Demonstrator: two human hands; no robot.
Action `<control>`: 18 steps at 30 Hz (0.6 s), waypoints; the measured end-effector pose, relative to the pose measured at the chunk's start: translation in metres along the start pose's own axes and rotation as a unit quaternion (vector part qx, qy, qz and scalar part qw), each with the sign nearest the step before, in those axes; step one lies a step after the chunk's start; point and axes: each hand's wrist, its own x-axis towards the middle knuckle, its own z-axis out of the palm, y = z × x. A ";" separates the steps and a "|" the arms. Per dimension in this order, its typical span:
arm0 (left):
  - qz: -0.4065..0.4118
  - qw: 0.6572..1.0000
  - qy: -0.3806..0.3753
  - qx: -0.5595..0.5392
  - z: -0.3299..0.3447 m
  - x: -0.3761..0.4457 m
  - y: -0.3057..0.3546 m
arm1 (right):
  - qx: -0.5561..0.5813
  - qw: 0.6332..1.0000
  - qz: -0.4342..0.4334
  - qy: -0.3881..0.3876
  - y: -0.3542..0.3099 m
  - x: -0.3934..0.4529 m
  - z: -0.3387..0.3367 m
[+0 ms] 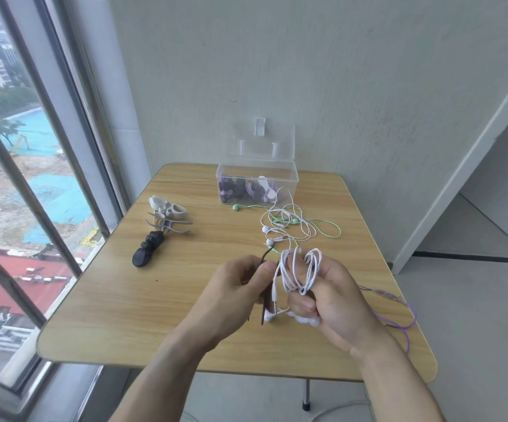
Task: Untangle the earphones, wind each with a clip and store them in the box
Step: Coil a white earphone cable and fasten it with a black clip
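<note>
Head view: a white earphone cable [299, 269] is held wound in loops over the fingers of the right hand [334, 300], whose fingers are curled round the bundle, while the left hand [240, 287] is pinching a dark brown clip [267, 295] against the side of the loops, thumb and fingers pressed together on it. Both hands are raised just above the wooden table [185, 300]. Further back, a tangle of white and green earphones [295, 223] is left lying near the clear box [257, 185], which stands open with its lid up and already holds several wound sets. A purple cable [398, 318] is draped off the right edge, and spare clips, white [167, 213] and black [147, 249], are laid out to the left. The step in hand appears to be fastening the clip round the coil. For this to be done well, the loops should be kept tight and even on the fingers until the clip is closed, the earbuds and plug tucked in, and the bundle slid off only once it is secured; otherwise the coil is likely to spring loose.
</note>
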 end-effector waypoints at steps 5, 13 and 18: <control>0.021 0.999 -0.032 -0.006 -0.002 -0.001 -0.002 | -0.089 0.990 -0.080 0.075 0.008 0.006 -0.007; 0.022 1.000 -0.015 0.005 -0.002 0.002 -0.007 | -0.122 0.991 -0.013 0.051 0.009 0.004 -0.014; -0.019 0.998 -0.020 -0.049 -0.003 0.004 -0.001 | -0.106 0.993 0.015 0.046 0.005 0.002 -0.015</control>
